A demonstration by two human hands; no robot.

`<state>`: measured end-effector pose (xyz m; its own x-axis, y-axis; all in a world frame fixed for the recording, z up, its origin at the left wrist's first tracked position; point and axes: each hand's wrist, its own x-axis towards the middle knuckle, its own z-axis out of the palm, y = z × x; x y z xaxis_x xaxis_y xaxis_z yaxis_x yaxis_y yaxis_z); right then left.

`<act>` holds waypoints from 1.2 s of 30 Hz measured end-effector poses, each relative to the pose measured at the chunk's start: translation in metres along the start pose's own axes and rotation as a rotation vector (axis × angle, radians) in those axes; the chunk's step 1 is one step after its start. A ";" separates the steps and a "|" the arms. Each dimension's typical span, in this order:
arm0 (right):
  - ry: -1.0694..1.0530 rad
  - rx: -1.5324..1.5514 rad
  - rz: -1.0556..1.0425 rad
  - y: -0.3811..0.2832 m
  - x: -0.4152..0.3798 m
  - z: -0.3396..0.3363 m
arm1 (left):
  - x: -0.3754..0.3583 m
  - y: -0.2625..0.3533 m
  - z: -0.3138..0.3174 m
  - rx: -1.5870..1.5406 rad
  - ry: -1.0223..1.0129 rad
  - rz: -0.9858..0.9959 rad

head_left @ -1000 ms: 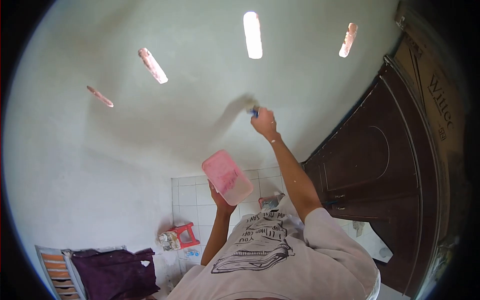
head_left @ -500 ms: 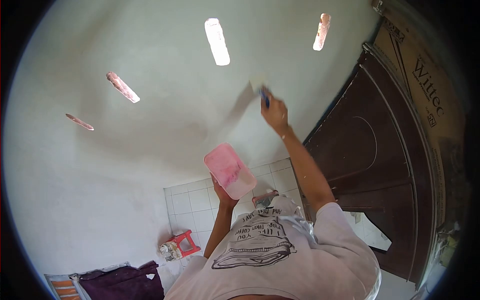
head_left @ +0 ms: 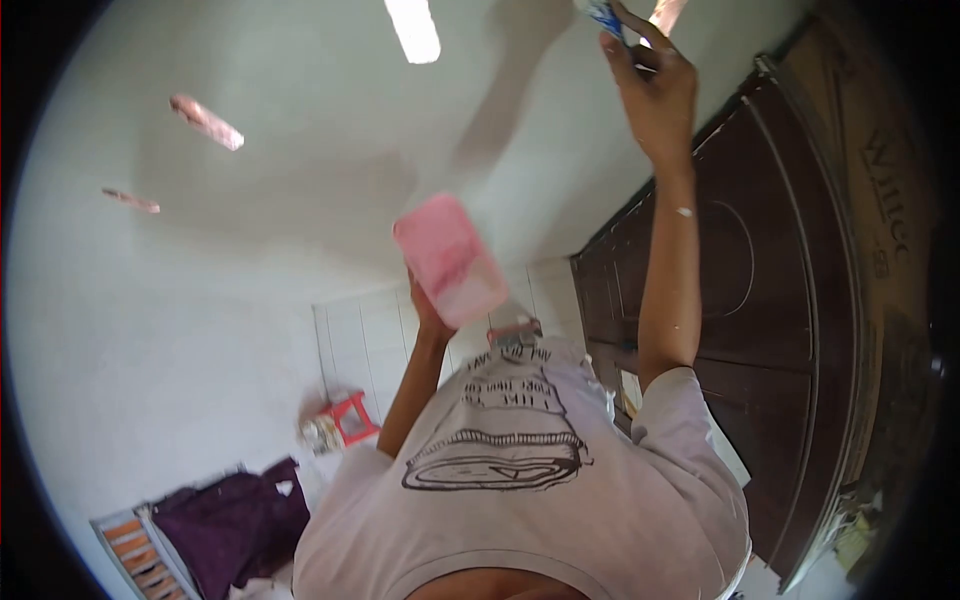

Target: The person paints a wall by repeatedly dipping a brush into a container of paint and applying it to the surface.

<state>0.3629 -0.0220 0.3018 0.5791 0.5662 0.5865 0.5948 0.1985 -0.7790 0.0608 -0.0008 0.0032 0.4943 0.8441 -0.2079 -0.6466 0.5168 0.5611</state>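
High at the upper right, my right hand (head_left: 662, 100) grips the blue handle of a paintbrush (head_left: 605, 18), its fingers closed round it. The brush's pale head is mostly cut off by the top edge of the view. My left hand (head_left: 428, 308) holds a pink plastic tub (head_left: 432, 218) from its side and underneath, tilted in front of my chest. A whitish, smeared coating shows inside the tub. Behind both hands is the pale wall (head_left: 330, 120), with the arm's shadow across it.
Bright slots (head_left: 412, 30) pierce the wall. A dark brown door (head_left: 700, 300) stands at the right, with a printed cardboard sheet (head_left: 885, 200) beside it. A red stool (head_left: 352, 418) is at the lower left, near a purple cloth (head_left: 235, 525). White tiles (head_left: 360, 345) lie below.
My right hand has moved up and to the right with the paintbrush. The tub in my left hand sits higher in view, and the whole view has tilted.
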 end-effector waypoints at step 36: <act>-0.968 -0.503 0.257 -0.011 -0.164 -0.054 | -0.005 -0.053 0.105 -0.133 -0.108 -0.230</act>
<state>0.2917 -0.1604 0.2259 0.1701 0.9709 -0.1687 0.8045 -0.2357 -0.5453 0.1536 -0.0474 0.0589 0.6909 0.6864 -0.2269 -0.5777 0.7129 0.3976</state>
